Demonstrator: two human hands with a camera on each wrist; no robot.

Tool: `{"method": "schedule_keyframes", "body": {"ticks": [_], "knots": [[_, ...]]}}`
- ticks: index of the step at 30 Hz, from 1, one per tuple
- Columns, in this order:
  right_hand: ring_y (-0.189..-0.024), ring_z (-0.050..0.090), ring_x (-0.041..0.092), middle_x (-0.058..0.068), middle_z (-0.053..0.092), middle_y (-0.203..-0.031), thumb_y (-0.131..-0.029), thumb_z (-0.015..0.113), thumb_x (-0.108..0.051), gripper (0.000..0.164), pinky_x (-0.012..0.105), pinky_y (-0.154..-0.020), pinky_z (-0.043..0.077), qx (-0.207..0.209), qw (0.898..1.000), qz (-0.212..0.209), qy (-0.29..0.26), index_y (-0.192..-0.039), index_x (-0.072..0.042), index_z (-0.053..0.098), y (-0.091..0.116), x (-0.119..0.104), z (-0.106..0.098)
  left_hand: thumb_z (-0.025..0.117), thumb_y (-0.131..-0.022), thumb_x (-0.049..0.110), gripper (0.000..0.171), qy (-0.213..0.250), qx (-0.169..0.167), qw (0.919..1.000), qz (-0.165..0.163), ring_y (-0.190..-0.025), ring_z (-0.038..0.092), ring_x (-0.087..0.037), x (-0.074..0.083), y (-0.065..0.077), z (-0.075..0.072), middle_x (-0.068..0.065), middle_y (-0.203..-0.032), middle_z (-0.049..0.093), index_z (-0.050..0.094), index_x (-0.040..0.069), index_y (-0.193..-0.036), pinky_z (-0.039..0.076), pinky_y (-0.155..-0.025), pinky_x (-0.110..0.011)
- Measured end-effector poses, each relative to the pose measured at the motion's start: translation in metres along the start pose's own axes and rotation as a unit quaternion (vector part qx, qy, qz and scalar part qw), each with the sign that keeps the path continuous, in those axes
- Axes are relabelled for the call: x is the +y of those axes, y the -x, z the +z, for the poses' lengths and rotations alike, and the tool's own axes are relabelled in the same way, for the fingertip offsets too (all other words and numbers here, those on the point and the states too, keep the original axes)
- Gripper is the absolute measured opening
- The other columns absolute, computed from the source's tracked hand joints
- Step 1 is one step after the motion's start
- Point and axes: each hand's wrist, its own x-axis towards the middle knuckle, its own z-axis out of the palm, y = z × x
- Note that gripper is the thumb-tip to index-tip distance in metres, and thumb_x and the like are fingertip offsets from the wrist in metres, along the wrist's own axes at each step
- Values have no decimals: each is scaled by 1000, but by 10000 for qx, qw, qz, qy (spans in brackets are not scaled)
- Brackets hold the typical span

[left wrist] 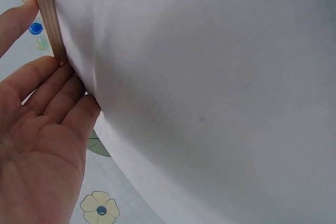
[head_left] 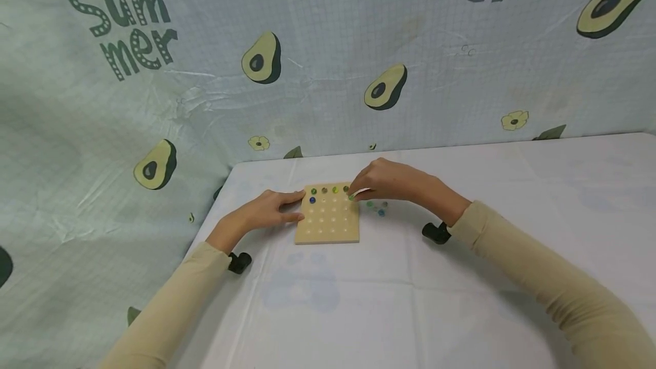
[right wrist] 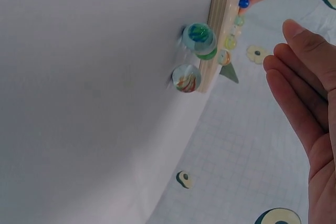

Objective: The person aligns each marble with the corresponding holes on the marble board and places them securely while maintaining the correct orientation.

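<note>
A square wooden board point(head_left: 328, 234) with rows of round hollows lies on the white-covered table. Its far row holds several marbles, among them a yellow marble point(head_left: 335, 189); a blue marble point(head_left: 312, 200) sits at the left of the second row. My left hand point(head_left: 263, 209) touches the board's left edge, thumb and fingertips spread along it. Over the far right corner, my right hand point(head_left: 384, 180) pinches a green marble point(head_left: 351, 197) between thumb and fingertips. The right wrist view shows thumb and fingers close together, with the pinched marble hidden there.
Several loose glass marbles lie right of the board, including a blue marble point(head_left: 381, 213) and a clear marble with red and white swirls point(right wrist: 186, 78). Behind the table point(head_left: 359, 312) hangs an avocado-print cloth point(head_left: 318, 118).
</note>
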Motion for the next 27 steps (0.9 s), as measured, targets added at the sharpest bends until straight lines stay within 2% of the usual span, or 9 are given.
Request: {"method": "schedule_keyframes", "body": {"ticks": [11,27], "knots": [[-95,75,14,4,79,-103,-88,80,-8,19,22,-80,59,-25,9997,169,-158,-107,-7,81,-11,-4,3,65,-98,48,73,14,-51,10000,-29,-147,36,-34,-1,-2,0,-10,-159,40,37,15,-158,35,-117,-53],[-93,74,12,3,78,-103,-91,77,-10,18,23,-79,59,-129,9985,239,-467,-108,-5,80,-24,-3,7,64,-99,48,73,67,-86,9999,-43,-148,36,-34,-1,-2,-1,-10,-160,39,37,15,-158,34,-117,-52]]}}
